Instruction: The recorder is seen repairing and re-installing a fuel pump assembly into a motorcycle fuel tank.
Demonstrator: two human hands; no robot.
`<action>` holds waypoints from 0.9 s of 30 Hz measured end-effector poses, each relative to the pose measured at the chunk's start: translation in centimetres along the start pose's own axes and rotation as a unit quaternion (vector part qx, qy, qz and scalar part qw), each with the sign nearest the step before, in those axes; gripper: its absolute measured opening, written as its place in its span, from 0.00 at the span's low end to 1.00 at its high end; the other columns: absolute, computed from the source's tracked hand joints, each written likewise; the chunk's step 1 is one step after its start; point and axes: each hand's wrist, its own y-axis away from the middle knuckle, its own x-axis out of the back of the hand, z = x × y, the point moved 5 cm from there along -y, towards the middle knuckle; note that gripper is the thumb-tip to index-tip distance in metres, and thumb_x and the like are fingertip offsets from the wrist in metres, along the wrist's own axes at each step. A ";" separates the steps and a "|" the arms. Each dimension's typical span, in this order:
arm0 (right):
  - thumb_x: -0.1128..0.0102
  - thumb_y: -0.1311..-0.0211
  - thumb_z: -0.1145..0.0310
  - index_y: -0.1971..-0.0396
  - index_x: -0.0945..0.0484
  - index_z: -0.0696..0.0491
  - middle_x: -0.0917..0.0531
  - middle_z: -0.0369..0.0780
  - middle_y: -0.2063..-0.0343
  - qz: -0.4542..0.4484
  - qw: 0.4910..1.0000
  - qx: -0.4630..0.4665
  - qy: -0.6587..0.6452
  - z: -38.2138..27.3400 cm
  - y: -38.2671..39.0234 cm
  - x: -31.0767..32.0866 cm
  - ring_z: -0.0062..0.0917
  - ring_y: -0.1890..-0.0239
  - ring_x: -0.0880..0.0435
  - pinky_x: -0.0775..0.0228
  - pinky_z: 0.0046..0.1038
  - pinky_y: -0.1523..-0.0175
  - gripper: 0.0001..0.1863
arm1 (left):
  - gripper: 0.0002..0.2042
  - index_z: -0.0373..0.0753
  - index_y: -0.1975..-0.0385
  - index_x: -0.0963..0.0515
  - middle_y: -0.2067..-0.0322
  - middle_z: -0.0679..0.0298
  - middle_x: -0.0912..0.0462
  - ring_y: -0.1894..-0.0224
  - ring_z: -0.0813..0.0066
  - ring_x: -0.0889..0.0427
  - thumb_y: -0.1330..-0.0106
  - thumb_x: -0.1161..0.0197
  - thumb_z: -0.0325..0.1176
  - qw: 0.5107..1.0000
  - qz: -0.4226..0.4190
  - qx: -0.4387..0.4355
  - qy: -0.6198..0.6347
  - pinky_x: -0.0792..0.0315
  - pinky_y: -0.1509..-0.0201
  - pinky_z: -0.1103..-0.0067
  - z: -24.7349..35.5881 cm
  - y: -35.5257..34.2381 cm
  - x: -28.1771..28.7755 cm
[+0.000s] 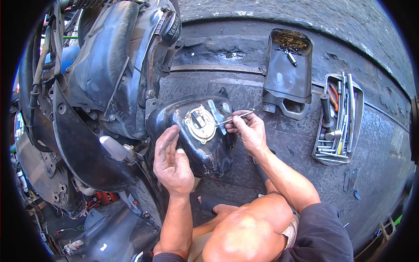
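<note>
Right hand [248, 129] pinches thin metal tool [234, 117] over glossy black tank [201, 148]

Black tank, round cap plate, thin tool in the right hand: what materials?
Black tank: looks like painted sheet metal, glossy with scuffs and dull worn patches. Cap plate: bare metal, pale and tarnished, probably a casting. Thin tool in the right hand: bright steel, a slim shiny rod. Left hand steadies the tank.

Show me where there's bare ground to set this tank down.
Bare paving lies right of the right hand, between the black tank, the cut-open black jug tray and the tool tray. More lies below the tool tray. Left of the left hand, the motorcycle crowds everything.
</note>
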 end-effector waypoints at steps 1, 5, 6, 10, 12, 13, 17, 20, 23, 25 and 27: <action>0.41 0.27 0.72 0.53 0.23 0.62 0.14 0.43 0.62 -0.012 0.999 0.018 0.041 -0.2 0.0 -0.2 0.24 0.62 0.12 0.18 0.24 0.55 0.11 | 0.24 0.23 0.41 0.30 0.40 0.45 0.24 0.34 0.55 0.25 0.39 0.57 0.12 1.000 -0.001 0.002 -0.001 0.34 0.25 0.63 -0.4 0.0 0.1; 0.39 0.28 0.72 0.57 0.19 0.62 0.12 0.41 0.66 -0.024 0.983 0.099 0.156 -2.4 0.9 -1.7 0.19 0.65 0.13 0.20 0.23 0.58 0.09 | 0.20 0.24 0.47 0.24 0.45 0.48 0.21 0.41 0.59 0.20 0.39 0.54 0.12 0.995 -0.025 -0.056 -0.078 0.31 0.30 0.67 0.0 -1.1 0.3; 0.38 0.30 0.72 0.58 0.18 0.61 0.12 0.40 0.69 -0.036 0.968 0.122 0.217 -3.1 0.9 -2.2 0.18 0.67 0.14 0.21 0.22 0.60 0.08 | 0.19 0.25 0.50 0.22 0.48 0.49 0.19 0.43 0.61 0.18 0.39 0.53 0.12 0.990 -0.041 -0.083 -0.110 0.29 0.33 0.69 0.3 -1.5 0.0; 0.33 0.33 0.70 0.63 0.16 0.61 0.14 0.40 0.77 -0.025 0.944 0.143 0.295 -4.0 0.8 -2.5 0.17 0.73 0.16 0.24 0.23 0.65 0.08 | 0.16 0.30 0.59 0.17 0.58 0.50 0.14 0.50 0.54 0.16 0.46 0.45 0.13 0.977 -0.076 -0.125 -0.157 0.25 0.40 0.67 1.5 -3.4 -2.1; 0.30 0.35 0.68 0.64 0.16 0.61 0.14 0.41 0.77 -0.020 0.931 0.155 0.330 -4.1 1.1 -2.6 0.18 0.74 0.17 0.25 0.24 0.66 0.10 | 0.14 0.30 0.58 0.18 0.58 0.51 0.14 0.51 0.55 0.15 0.42 0.44 0.13 0.961 -0.119 -0.167 -0.186 0.24 0.42 0.68 1.8 -4.4 -3.1; 0.30 0.35 0.68 0.64 0.16 0.61 0.14 0.41 0.77 -0.021 0.931 0.155 0.330 -4.0 0.9 -2.7 0.18 0.74 0.17 0.25 0.24 0.66 0.10 | 0.13 0.29 0.58 0.18 0.57 0.51 0.14 0.51 0.57 0.15 0.40 0.44 0.14 0.955 -0.140 -0.177 -0.193 0.25 0.42 0.71 1.9 -5.0 -3.4; 0.31 0.35 0.67 0.64 0.15 0.60 0.15 0.40 0.77 0.008 0.928 0.144 0.344 -4.2 0.8 -2.8 0.20 0.76 0.19 0.27 0.26 0.68 0.10 | 0.11 0.30 0.59 0.17 0.58 0.51 0.14 0.52 0.57 0.15 0.39 0.42 0.15 0.946 -0.172 -0.165 -0.218 0.23 0.45 0.70 2.2 -6.9 -4.2; 0.33 0.34 0.68 0.63 0.15 0.60 0.17 0.40 0.74 0.009 0.921 0.193 0.339 -3.7 1.1 -3.1 0.23 0.73 0.19 0.28 0.27 0.65 0.09 | 0.09 0.29 0.59 0.18 0.59 0.51 0.14 0.55 0.56 0.14 0.38 0.40 0.17 0.929 -0.229 -0.188 -0.221 0.22 0.49 0.71 2.2 -7.6 -5.3; 0.37 0.32 0.71 0.62 0.15 0.60 0.18 0.41 0.69 -0.009 0.924 0.255 0.286 -3.4 1.3 -3.4 0.28 0.65 0.19 0.27 0.29 0.57 0.08 | 0.09 0.29 0.59 0.18 0.60 0.51 0.14 0.56 0.56 0.14 0.37 0.40 0.17 0.933 -0.243 -0.163 -0.211 0.22 0.49 0.72 2.2 -8.8 -5.8; 0.37 0.32 0.72 0.60 0.14 0.59 0.18 0.41 0.68 -0.036 0.927 0.262 0.265 -3.3 1.5 -3.9 0.28 0.63 0.19 0.27 0.30 0.55 0.08 | 0.08 0.28 0.59 0.18 0.60 0.52 0.14 0.56 0.62 0.13 0.35 0.41 0.18 0.947 -0.216 -0.126 -0.201 0.23 0.50 0.74 2.3 -9.2 -5.1; 0.34 0.33 0.71 0.62 0.14 0.59 0.18 0.41 0.69 -0.023 0.933 0.243 0.265 -2.9 1.1 -3.3 0.27 0.66 0.18 0.27 0.29 0.57 0.07 | 0.08 0.29 0.59 0.18 0.60 0.53 0.14 0.56 0.63 0.14 0.34 0.40 0.19 0.949 -0.202 -0.127 -0.206 0.23 0.50 0.74 2.0 -9.3 -4.6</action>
